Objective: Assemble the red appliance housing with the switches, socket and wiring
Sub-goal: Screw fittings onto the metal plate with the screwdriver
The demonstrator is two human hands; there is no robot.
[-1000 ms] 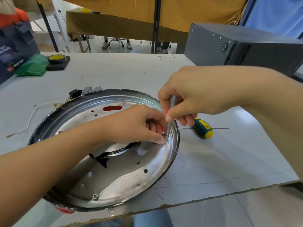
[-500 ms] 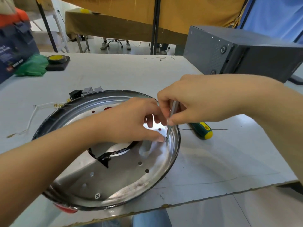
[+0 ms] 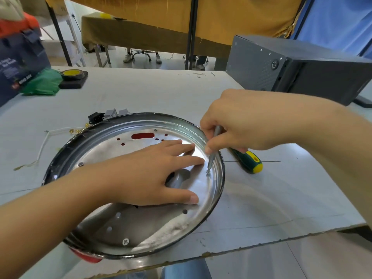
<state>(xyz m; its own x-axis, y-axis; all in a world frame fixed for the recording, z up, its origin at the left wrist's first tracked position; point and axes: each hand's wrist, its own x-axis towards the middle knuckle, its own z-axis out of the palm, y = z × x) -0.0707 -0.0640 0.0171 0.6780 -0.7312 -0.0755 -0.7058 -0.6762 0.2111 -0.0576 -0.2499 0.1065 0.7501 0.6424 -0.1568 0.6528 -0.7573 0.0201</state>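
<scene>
Red appliance housing (image 3: 88, 257) lay upside down near the table (image 3: 161, 93) front edge, its shiny metal base plate (image 3: 153, 226) facing up; only a sliver of red showed at 7 o'clock of the rim.

Left hand (image 3: 153, 174) was open, palm down, fingers spread flat on the plate centre, pressing it. Right hand (image 3: 239, 125) was closed round a slim grey screwdriver (image 3: 211, 156), tip seated on a small screw (image 3: 208, 172) at roughly 3 o'clock of the plate, just inside the rim wall.

Risks, as judged:
- Shaft stood tilted and close to the rim wall; the tip could cam out and skate across the polished plate toward the left fingertips (image 3: 198, 161) just beside it.
- Screw might start cross-threaded if the tilt was kept.
- Housing overhung the table edge at 6 o'clock; downward push could rock it if the left hand lifted.

Black socket (image 3: 96, 117), grey switches (image 3: 114, 113) and white wire (image 3: 43, 146) lay loose outside the rim at 10 to 11 o'clock, not yet fitted. A green-yellow screwdriver (image 3: 248, 161) lay on the table at 3 o'clock, beyond the rim.
</scene>
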